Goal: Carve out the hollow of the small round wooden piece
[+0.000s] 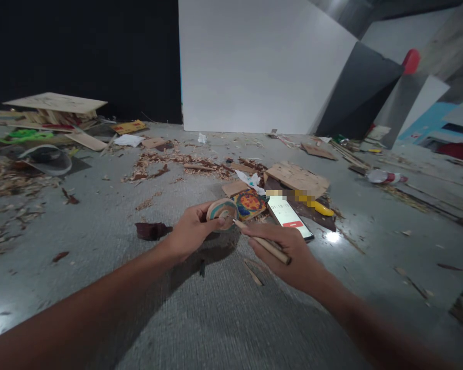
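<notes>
Wooden disc (222, 211), round and painted with coloured rings, sits just below the middle of the view, pinched upright on its edge between the thumb and fingers of the left hand (191, 231). That hand is closed around the disc, thumb across the near face. At about three o'clock from the disc, the right hand (289, 254) is closed on a thin wooden stick (263, 242); the stick lies slantwise across the fingers and its tip meets the disc's face near the lower right rim. Both forearms stretch in from six o'clock, over a grey floor (216, 318).

At one o'clock from the disc, just beyond it, lies a painted block (250, 204) with orange, yellow and blue patches. Beside that, at two o'clock, a phone (290, 218) lies face up with its screen lit and a red bar near its lower end. Past the phone at two o'clock a yellow thing (324, 209) pokes out from a dark sheet, and a flat piece of cardboard (297, 178) rests at one o'clock behind it. At nine o'clock from the left hand a dark brown scrap (150, 230) lies on the floor. Wood shavings (165, 165) are scattered at eleven o'clock, and a stack of thin boards (56, 110) stands far off at ten o'clock. A large white panel (254, 67) leans upright at twelve o'clock
</notes>
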{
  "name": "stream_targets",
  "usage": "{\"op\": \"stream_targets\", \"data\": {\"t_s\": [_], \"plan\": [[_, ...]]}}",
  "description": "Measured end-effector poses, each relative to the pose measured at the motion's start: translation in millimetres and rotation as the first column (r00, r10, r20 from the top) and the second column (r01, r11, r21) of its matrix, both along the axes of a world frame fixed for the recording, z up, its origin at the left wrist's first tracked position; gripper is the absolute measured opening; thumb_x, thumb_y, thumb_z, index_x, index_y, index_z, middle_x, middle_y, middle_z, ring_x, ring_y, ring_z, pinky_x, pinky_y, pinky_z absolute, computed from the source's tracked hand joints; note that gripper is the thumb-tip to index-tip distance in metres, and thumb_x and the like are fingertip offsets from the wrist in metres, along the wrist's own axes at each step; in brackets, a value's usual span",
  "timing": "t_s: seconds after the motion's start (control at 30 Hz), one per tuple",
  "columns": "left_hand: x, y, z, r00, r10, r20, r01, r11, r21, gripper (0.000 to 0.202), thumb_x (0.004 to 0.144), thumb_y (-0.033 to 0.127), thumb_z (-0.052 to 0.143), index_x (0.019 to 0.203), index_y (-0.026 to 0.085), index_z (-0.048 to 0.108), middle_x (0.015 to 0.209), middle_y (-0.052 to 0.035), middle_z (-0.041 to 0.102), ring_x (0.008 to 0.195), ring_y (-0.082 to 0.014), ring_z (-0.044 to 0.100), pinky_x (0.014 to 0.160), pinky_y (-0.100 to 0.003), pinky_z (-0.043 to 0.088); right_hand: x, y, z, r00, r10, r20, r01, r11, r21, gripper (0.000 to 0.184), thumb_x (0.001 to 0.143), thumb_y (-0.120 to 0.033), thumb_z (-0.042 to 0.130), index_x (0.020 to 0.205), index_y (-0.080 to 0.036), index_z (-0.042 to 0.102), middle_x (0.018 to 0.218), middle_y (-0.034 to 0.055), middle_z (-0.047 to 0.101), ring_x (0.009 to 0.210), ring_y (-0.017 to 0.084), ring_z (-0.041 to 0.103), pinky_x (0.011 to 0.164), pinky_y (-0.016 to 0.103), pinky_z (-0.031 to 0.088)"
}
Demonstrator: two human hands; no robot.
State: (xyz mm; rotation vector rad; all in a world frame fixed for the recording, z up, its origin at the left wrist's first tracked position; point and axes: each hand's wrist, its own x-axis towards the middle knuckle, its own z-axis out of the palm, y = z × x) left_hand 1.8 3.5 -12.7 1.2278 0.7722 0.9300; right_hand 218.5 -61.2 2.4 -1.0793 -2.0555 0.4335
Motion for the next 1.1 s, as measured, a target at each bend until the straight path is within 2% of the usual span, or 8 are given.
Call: {"op": "stream_targets", "data": {"t_s": [0.13,0.3,0.53,0.83,1.1], "plan": [[0,0,1.4,1.000,0.002,-0.012,-0.002,1.000,0.010,0.036,0.076,0.027,0.075,0.111,0.019,0.073,0.108,-0.0078,0.073,0.092,-0.0172,0.065,0.088,-0.030,0.048,-1,-1,1.9,0.997,0.017,0.072,-0.023,0.997,0.080,0.034,0.089,-0.016,0.060,0.119,-0.028,0.071,0.112,0.0059,0.077,0.101,0.022,0.074,0.088,0.041,0.060],[-1,0,2.7,0.998,-0.014,-0.060,0.015,0.999,0.029,0.033,0.078,0.030,0.073,0.109,0.018,0.073,0.109,-0.0082,0.073,0.091,-0.0180,0.065,0.086,-0.031,0.049,-2,-4,5.1,0.983,0.021,0.180,-0.040,0.993,0.107,0.033,0.091,-0.015,0.057,0.119,-0.024,0.071,0.114,0.0069,0.076,0.105,0.023,0.073,0.092,0.042,0.060],[0,-2,3.6,0.981,-0.022,-0.191,0.053,0.986,0.157,0.030,0.082,0.025,0.067,0.110,0.018,0.073,0.110,-0.0074,0.074,0.098,-0.0215,0.064,0.093,-0.035,0.047,-8,-11,9.8,0.946,-0.005,0.325,-0.037,0.992,0.124,0.035,0.089,-0.011,0.051,0.116,-0.016,0.072,0.113,0.0114,0.076,0.104,0.026,0.073,0.090,0.043,0.061],[1,-3,5.0,0.966,-0.005,-0.260,0.056,0.980,0.191,0.036,0.083,0.025,0.065,0.117,0.017,0.071,0.111,-0.0074,0.073,0.100,-0.0232,0.064,0.096,-0.038,0.047,-14,-15,4.3,0.948,-0.028,0.318,-0.047,0.974,0.224,0.029,0.092,-0.011,0.049,0.111,-0.008,0.071,0.105,0.0158,0.077,0.094,0.026,0.075,0.080,0.041,0.063],[0,1,0.2,0.975,-0.019,-0.222,0.066,0.977,0.202,0.033,0.082,0.023,0.064,0.113,0.018,0.073,0.110,-0.0080,0.073,0.099,-0.0244,0.064,0.094,-0.038,0.047,-15,-14,4.8,0.918,-0.027,0.396,-0.083,0.963,0.258,0.031,0.090,-0.007,0.049,0.112,-0.010,0.070,0.106,0.0168,0.076,0.094,0.028,0.074,0.078,0.042,0.062]]}}
